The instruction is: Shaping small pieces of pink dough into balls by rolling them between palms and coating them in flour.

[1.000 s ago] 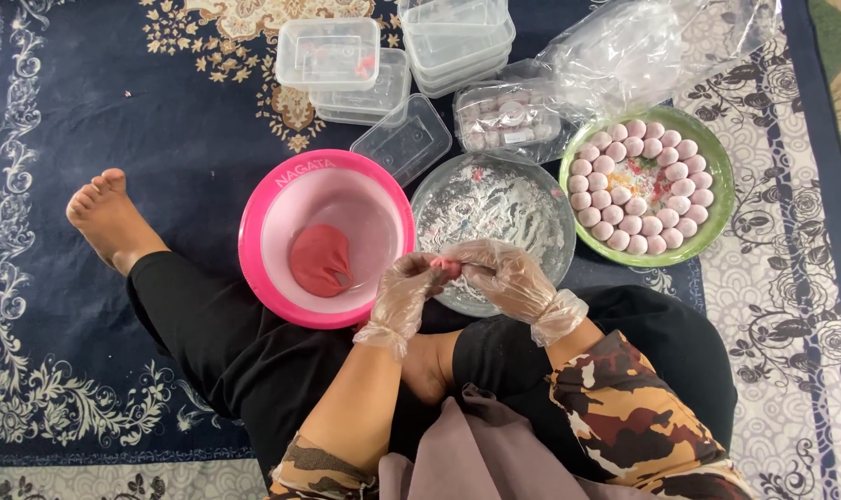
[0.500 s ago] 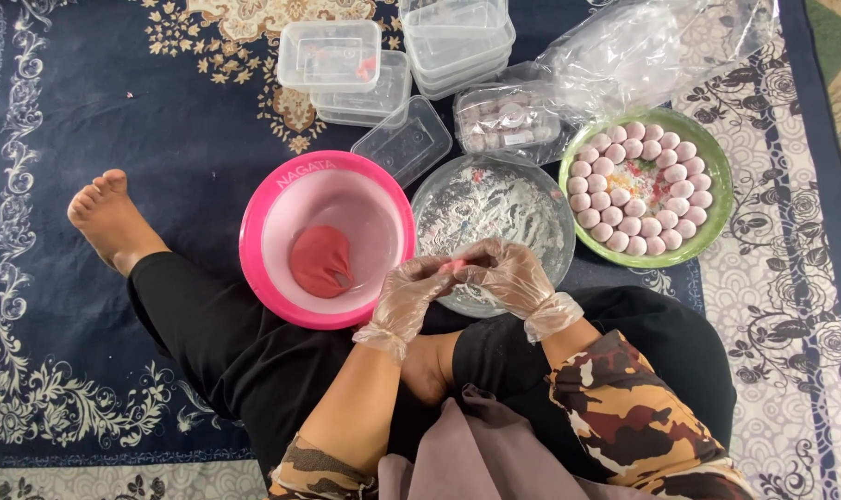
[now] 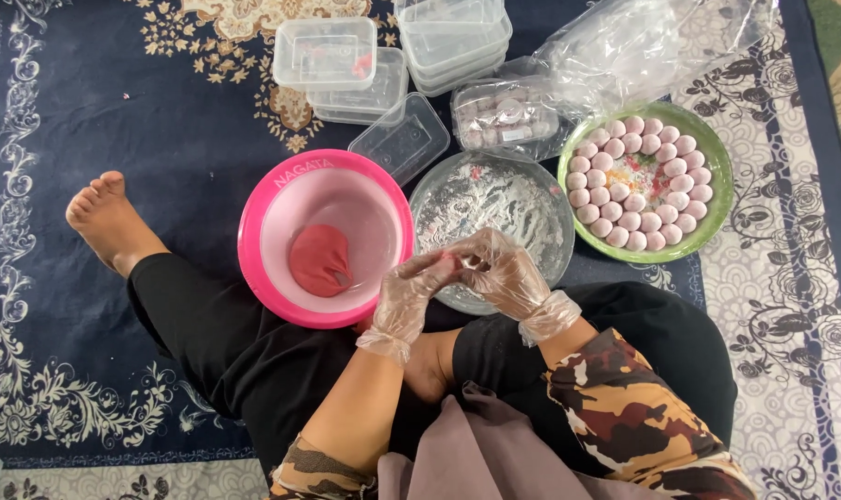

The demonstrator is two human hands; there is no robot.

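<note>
Both hands wear thin clear plastic gloves. My left hand [image 3: 408, 298] and my right hand [image 3: 504, 275] meet over the near rim of a glass bowl [image 3: 541, 193] dusted with white flour, pinching a small pink piece of dough [image 3: 451, 264] between their fingertips. To the left stands a pink plastic bowl [image 3: 268, 199] with a reddish lump of dough [image 3: 320, 261] in it. A green bowl [image 3: 717, 153] at the right holds several pale pink dough balls [image 3: 635, 182] laid in rings.
Clear plastic food boxes [image 3: 326, 51] and lids are stacked at the far edge, one filled box [image 3: 504, 115] beside a crumpled plastic bag [image 3: 643, 46]. I sit cross-legged on a dark blue patterned carpet [image 3: 115, 111], my bare foot [image 3: 110, 222] out to the left.
The hands stay together over the flour bowl's rim; the fingers have shifted slightly around the small pink dough piece. Bowls and boxes have not moved.
</note>
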